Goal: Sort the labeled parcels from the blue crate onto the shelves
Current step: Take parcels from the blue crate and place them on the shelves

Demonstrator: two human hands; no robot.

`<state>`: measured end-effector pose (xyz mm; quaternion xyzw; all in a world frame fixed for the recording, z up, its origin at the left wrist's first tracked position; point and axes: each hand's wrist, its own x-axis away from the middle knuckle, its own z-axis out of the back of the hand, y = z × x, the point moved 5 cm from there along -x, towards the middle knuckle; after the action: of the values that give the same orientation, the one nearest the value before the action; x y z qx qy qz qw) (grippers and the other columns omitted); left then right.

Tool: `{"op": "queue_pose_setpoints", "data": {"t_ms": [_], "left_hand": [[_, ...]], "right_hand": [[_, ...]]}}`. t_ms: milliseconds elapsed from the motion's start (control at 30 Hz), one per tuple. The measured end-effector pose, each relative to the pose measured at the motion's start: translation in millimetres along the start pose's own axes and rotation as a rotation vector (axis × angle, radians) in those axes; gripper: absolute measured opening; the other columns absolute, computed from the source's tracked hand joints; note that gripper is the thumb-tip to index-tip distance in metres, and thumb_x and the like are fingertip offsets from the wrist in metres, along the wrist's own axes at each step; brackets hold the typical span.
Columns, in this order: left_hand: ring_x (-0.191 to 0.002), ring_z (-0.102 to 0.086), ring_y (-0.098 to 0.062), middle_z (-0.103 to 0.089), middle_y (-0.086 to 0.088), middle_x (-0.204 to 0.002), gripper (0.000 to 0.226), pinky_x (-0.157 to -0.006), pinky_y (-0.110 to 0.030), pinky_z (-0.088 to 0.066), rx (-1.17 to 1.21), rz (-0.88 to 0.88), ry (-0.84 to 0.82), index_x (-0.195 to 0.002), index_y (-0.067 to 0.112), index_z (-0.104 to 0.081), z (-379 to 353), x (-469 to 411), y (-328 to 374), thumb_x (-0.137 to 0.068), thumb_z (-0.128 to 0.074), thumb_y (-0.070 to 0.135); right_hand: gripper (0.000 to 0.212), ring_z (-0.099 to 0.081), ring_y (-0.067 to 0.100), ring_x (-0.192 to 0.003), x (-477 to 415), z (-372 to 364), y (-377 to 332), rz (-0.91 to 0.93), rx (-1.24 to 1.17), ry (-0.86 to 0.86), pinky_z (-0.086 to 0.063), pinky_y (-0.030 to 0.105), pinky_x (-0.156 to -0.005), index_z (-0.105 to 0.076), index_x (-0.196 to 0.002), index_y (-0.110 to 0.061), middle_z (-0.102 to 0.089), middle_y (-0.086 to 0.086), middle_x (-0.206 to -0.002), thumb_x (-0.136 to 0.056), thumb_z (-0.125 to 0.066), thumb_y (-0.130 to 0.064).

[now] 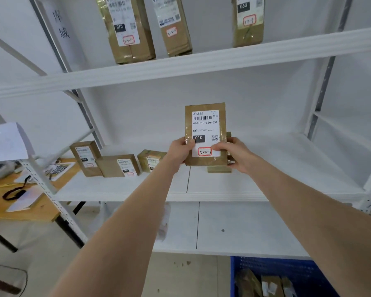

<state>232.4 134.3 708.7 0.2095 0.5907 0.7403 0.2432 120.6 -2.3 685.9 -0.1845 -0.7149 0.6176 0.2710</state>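
Brown parcel (205, 133) marked 3-2-8 upright at middle shelf (276, 168); left hand (180, 151), right hand (236, 154) grip its lower sides. Placing step; next: stand it label outward, release

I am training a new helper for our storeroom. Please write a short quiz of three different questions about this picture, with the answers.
1. True or false: the left hand and the right hand both grip the held parcel, which is upright with its label facing the camera.
2. Which handwritten code is in the red box on its label? A) 1-1-1 B) 3-2-8 C) 5-6-2
3. How many parcels are visible on the upper shelf?

Key: 1 true; 2 B; 3 three.
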Motion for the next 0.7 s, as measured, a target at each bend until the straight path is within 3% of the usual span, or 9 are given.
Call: {"op": "queue_pose_setpoints", "data": {"t_ms": [100,233,300,400,533,600,700], "left_hand": [[-0.09,-0.06,-0.025,-0.065,-0.008,-0.106,0.029,-0.079,-0.041,-0.053,-0.058,-0.016,-0.016,-0.122,0.009,-0.059,24.3,-4.6,5.7,-0.1,-0.046,0.022],[-0.08,-0.061,-0.019,-0.064,-0.004,-0.108,0.032,-0.07,-0.032,-0.053,-0.077,0.0,-0.038,-0.122,0.013,-0.058,55.9,-13.1,15.2,-0.099,-0.046,0.033],[-0.085,-0.062,-0.02,-0.064,-0.003,-0.109,0.037,-0.071,-0.032,-0.054,-0.06,0.007,-0.041,-0.124,0.013,-0.056,68.3,-18.5,20.8,-0.097,-0.049,0.038],[-0.101,-0.062,-0.021,-0.066,-0.002,-0.111,0.049,-0.086,-0.037,-0.053,-0.076,-0.011,-0.066,-0.125,0.012,-0.055,80.6,-25.2,31.3,-0.091,-0.056,0.047],[-0.108,-0.06,-0.02,-0.065,0.0,-0.113,0.054,-0.097,-0.047,-0.048,-0.045,-0.067,-0.055,-0.118,0.019,-0.05,92.6,-26.9,50.5,-0.079,-0.067,0.054],[-0.106,-0.061,-0.02,-0.066,0.0,-0.112,0.061,-0.092,-0.048,-0.05,-0.031,-0.089,-0.077,-0.121,0.021,-0.046,94.8,-25.2,64.2,-0.076,-0.07,0.055],[-0.094,-0.064,-0.014,-0.066,0.003,-0.107,0.071,-0.07,-0.035,-0.053,-0.017,-0.136,-0.14,-0.131,0.022,-0.04,92.5,-19.0,92.7,-0.076,-0.071,0.053]], "right_hand": [[0.051,-0.064,0.019,-0.093,-1.7,-20.7,-6.9,0.014,0.009,0.013,-0.051,0.034,-0.072,-0.052,-0.115,-0.022,-0.069,-0.002,-0.1,-0.072,-0.079,-0.017],[0.044,-0.067,0.021,-0.091,-4.1,-44.0,-14.7,0.019,0.044,0.029,-0.055,0.038,-0.076,-0.058,-0.11,-0.021,-0.071,-0.001,-0.097,-0.072,-0.079,-0.025],[0.047,-0.067,0.022,-0.092,-5.0,-52.1,-19.2,0.027,0.042,0.051,-0.056,0.042,-0.078,-0.056,-0.111,-0.021,-0.07,0.001,-0.099,-0.071,-0.08,-0.029],[0.052,-0.069,0.02,-0.088,-5.2,-63.3,-28.6,0.062,0.047,0.057,-0.056,0.037,-0.068,-0.053,-0.114,-0.022,-0.071,0.0,-0.098,-0.07,-0.08,-0.031],[0.054,-0.069,0.02,-0.089,-2.1,-73.0,-48.1,0.11,0.016,0.057,-0.056,0.039,-0.074,-0.051,-0.117,-0.021,-0.072,0.001,-0.099,-0.072,-0.079,-0.027],[0.053,-0.069,0.021,-0.09,1.1,-75.6,-61.8,0.128,0.004,0.053,-0.056,0.037,-0.07,-0.05,-0.118,-0.02,-0.071,0.002,-0.102,-0.074,-0.078,-0.025],[0.051,-0.068,0.024,-0.094,8.7,-72.5,-84.7,0.146,0.054,0.058,-0.057,0.039,-0.071,-0.05,-0.118,-0.02,-0.07,0.002,-0.106,-0.076,-0.077,-0.026]]}}
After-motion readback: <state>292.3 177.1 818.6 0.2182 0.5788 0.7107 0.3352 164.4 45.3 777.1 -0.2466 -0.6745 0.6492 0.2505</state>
